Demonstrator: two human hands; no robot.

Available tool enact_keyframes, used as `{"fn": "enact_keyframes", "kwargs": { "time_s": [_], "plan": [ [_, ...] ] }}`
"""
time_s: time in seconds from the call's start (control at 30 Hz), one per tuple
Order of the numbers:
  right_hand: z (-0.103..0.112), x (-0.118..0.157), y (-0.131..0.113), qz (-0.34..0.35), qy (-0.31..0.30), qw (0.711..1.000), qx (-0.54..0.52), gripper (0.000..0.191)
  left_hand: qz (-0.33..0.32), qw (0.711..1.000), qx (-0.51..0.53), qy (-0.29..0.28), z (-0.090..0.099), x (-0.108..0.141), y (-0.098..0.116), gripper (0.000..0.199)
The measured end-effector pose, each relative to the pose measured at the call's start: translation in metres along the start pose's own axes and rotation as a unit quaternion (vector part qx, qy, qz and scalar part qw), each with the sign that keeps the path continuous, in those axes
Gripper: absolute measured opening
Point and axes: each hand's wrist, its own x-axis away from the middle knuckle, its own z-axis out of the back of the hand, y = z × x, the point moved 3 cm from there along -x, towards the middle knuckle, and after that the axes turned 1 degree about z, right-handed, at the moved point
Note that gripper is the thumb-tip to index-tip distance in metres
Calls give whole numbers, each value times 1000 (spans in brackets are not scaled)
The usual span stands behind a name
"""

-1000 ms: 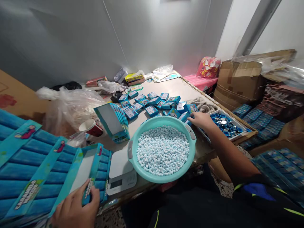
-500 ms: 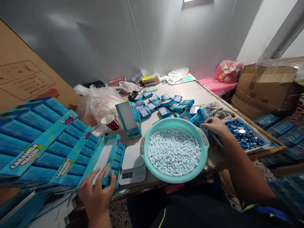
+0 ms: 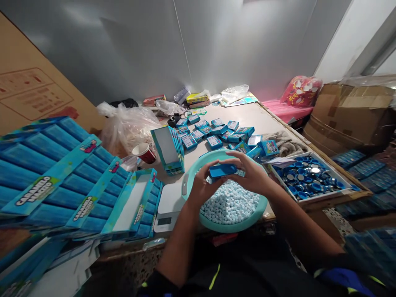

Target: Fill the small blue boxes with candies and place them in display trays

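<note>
Above the basin, my left hand (image 3: 202, 187) has its fingers closed on the left end of a small blue box (image 3: 223, 170). The right end of that box is gripped by my right hand (image 3: 250, 175). Below them, the turquoise basin (image 3: 213, 226) holds many small white and pale blue candies (image 3: 230, 204). My hands and wrists cover part of its back rim and the candies there. A pile of similar small blue boxes (image 3: 214, 142) lies on the table beyond the basin.
A white scale (image 3: 167, 206) stands left of the basin, beside blue display trays (image 3: 136, 202) and a paper cup (image 3: 144, 153). At right, a white tray (image 3: 312, 198) contains blue and silver round pieces; a paper sheet (image 3: 280, 162) overlaps its corner. A grey cloth (image 3: 286, 144) lies behind it.
My left hand has left the display tray at left and come over the basin. My right hand has moved in from the pile's right edge. Both now grip a small blue box.
</note>
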Motion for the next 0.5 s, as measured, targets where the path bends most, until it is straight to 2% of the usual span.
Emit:
{"fn": "enact_keyframes", "kwargs": {
  "time_s": [0.1, 0.13, 0.2, 0.27, 0.33, 0.37, 0.43, 0.5],
  "plan": [
    [-6, -2, 28, -37, 49, 997, 52, 69, 41, 993, 30, 107, 8, 4, -14, 45],
    [-6, -1, 38, -67, 38, 993, 93, 70, 57, 986, 48, 150, 12, 6, -17, 46],
    [-10, 3, 54, -145, -52, 974, 167, 73, 81, 965, 100, 227, 20, 8, -24, 50],
    [-17, 8, 59, -197, -156, 951, 181, 77, 87, 944, 171, 267, 23, 7, -30, 57],
    [-26, 11, 53, -178, -198, 954, 137, 80, 98, 925, 251, 267, 22, 6, -37, 63],
    [-30, 10, 47, -146, -189, 965, 105, 79, 108, 919, 280, 254, 20, 5, -40, 65],
    [-36, 6, 36, -87, -132, 987, 36, 75, 129, 917, 295, 233, 16, 8, -46, 61],
    [-36, 0, 33, -83, -54, 995, -21, 67, 129, 926, 270, 231, 12, 14, -50, 63]
  ]
}}
